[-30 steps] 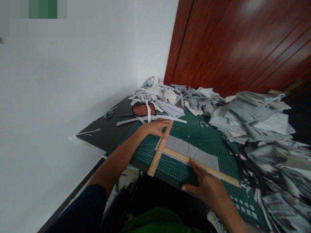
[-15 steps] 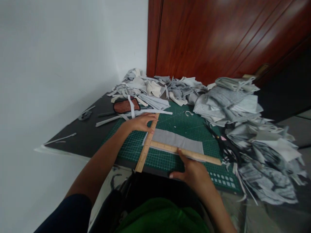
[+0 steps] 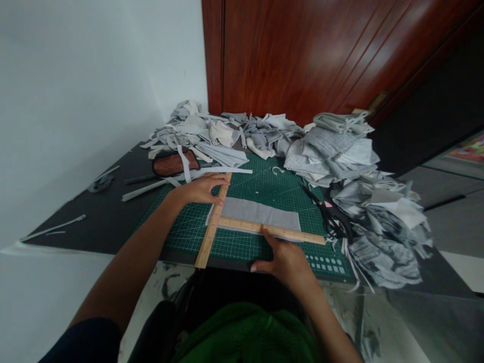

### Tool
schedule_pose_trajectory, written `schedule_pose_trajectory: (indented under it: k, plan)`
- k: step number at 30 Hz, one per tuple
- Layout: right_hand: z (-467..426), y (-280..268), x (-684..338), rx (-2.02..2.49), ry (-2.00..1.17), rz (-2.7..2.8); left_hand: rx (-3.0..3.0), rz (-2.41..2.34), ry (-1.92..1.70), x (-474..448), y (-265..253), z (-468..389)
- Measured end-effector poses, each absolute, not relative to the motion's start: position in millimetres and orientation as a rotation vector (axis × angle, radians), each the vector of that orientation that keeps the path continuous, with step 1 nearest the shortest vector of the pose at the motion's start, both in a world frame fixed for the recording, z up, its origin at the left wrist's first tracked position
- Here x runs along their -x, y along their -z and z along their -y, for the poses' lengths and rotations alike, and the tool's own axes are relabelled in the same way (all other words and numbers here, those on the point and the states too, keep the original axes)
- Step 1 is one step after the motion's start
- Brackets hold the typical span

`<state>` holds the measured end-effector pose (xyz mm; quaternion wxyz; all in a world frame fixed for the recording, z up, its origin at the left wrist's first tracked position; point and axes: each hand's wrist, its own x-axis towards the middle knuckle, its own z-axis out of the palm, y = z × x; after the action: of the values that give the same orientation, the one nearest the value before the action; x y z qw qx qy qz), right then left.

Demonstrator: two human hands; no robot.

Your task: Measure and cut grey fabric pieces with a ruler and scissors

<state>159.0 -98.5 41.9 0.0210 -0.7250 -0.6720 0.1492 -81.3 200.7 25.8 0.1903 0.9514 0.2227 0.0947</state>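
A strip of light grey cloth (image 3: pixel 260 210) lies on the green cutting mat (image 3: pixel 242 246). Across its left end runs a wooden ruler (image 3: pixel 212 229), its near end reaching past the table edge. A second wooden ruler (image 3: pixel 295 234) lies along the near side of the cloth, meeting the first at about a right angle. My left hand (image 3: pixel 198 190) grips the first ruler near its far end between thumb and fingers. With its index fingertip, my right hand (image 3: pixel 289 262) presses on the second ruler; its thumb is spread towards the table edge, and its other fingers are partly hidden.
Black scissors (image 3: pixel 327 214) lie right of the cloth, beside piled grey fabric (image 3: pixel 389 247). Folded cloth (image 3: pixel 336 148) is stacked behind. Scraps (image 3: pixel 212 133) and a brown, dark-edged pad (image 3: pixel 172 164) lie at the back left. A wall and a wooden door (image 3: pixel 302 55) border the table.
The whole view has shifted, so the table and everything on it appear further left. My hands, the rulers and the cloth keep about the same positions relative to each other.
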Motion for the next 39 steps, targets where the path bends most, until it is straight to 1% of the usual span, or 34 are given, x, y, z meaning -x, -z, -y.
schedule_pose_trajectory:
  k: [7, 13, 17, 27, 39]
  plan:
    - [95.0, -44.5, -164.4, 2.205, -0.491, 2.023, -2.688, -0.656, -0.268, 81.5, -26.2, -196.2]
    - [78.6, -42.5, -165.0, 2.110, -0.139, 1.994, -2.700, -0.616, -0.320, 82.2, -24.5, -195.0]
    - [69.4, -33.9, -160.8, 1.979, -0.173, 2.098, -2.690, -0.615, -0.324, 82.9, -22.7, -196.5]
    - [71.9, -23.8, -153.7, 1.984, -0.096, 2.085, -2.667, -0.624, -0.318, 83.0, -24.5, -192.6]
    - [70.5, -23.8, -153.9, 1.981, -0.116, 2.068, -2.669, -0.621, -0.333, 82.7, -24.5, -192.0]
